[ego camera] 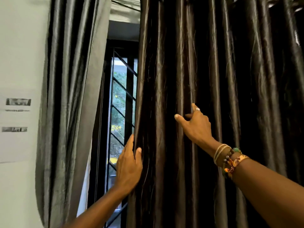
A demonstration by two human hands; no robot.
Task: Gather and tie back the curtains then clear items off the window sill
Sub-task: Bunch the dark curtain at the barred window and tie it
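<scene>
Right then, gathering underway: left hand pinched the edge of the dark curtain, lower centre, right hand, grip spread, probed a pleat; bunching the folds looked next.

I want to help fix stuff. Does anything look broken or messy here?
Nothing stands out. The dark curtain and grey curtain hang in folds, untorn, with the window grille showing between them.

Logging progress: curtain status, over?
Left hand grips dark curtain edge. Right hand in its folds, grip unclear. Not yet tied.
</scene>
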